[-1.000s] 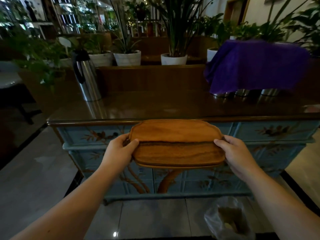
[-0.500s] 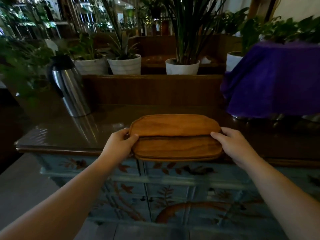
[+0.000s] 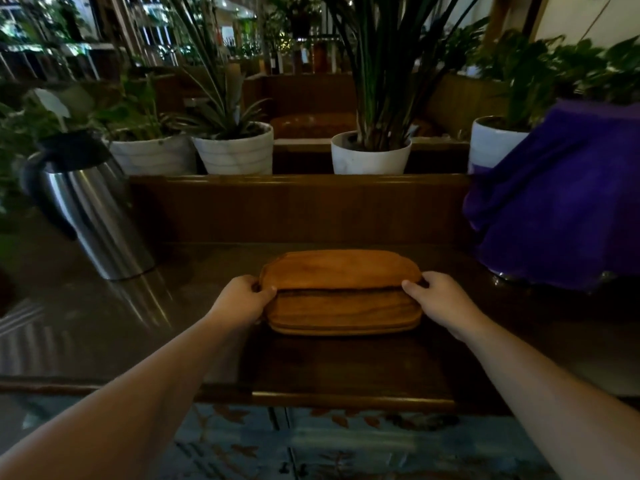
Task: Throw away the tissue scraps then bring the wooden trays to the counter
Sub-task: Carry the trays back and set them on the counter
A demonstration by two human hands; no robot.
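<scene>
A stack of brown wooden trays (image 3: 341,292) lies over the dark glossy counter (image 3: 194,327), near its middle, the upper tray shifted back from the lower ones. My left hand (image 3: 242,299) grips the stack's left end, thumb on top. My right hand (image 3: 438,301) grips the right end the same way. The stack's underside seems to rest on or just above the counter; I cannot tell which. No tissue scraps are in view.
A steel thermos jug (image 3: 86,209) stands at the counter's left. A purple cloth (image 3: 561,199) covers items at the right. A wooden back ledge (image 3: 298,202) carries white plant pots (image 3: 370,154). The blue painted cabinet front (image 3: 311,445) lies below the counter edge.
I have come up to the cabinet and moved the trays forward from in front of its edge to over the counter top. The plastic bag on the floor has left the view.
</scene>
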